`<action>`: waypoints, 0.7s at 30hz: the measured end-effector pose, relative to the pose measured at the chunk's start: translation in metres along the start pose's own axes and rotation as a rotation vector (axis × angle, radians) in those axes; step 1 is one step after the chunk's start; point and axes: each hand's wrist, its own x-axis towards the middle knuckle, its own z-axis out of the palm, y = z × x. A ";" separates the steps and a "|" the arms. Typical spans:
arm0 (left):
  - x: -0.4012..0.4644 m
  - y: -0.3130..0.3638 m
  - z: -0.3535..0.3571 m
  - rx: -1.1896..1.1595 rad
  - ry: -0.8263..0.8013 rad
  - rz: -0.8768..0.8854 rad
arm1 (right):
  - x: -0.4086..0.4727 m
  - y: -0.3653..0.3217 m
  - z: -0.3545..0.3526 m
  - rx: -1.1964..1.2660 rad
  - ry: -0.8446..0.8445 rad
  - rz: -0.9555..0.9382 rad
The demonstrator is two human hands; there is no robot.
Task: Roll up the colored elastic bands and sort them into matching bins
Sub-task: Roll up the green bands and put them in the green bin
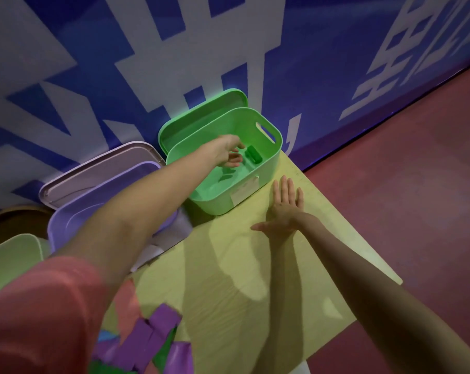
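Head view: rolled green band (pixel 253 154) lies just beside left hand's (pixel 225 152) loose grip.

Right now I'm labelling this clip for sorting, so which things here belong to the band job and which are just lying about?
Job:
green bin
green roll inside it
left hand reaching in, fingers loose
purple bin
loose bands at the near edge
table

Lying about:
right hand, flat on the table
green lid and purple lid against the wall
pale green bin, use unclear
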 end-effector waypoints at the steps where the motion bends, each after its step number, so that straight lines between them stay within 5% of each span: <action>1: -0.012 -0.001 -0.008 -0.022 -0.002 0.042 | -0.002 -0.001 -0.001 0.006 0.016 0.001; 6: -0.105 -0.029 -0.045 -0.054 0.071 0.545 | -0.012 -0.015 0.004 0.050 0.088 0.077; 9: -0.169 -0.074 -0.063 -0.080 0.022 0.702 | -0.035 -0.037 0.028 0.125 0.260 0.053; 13: -0.218 -0.159 -0.087 -0.080 -0.086 0.680 | -0.084 -0.073 0.071 0.373 0.501 -0.219; 21: -0.242 -0.319 -0.145 0.079 0.045 0.511 | -0.163 -0.143 0.137 0.474 0.367 -0.600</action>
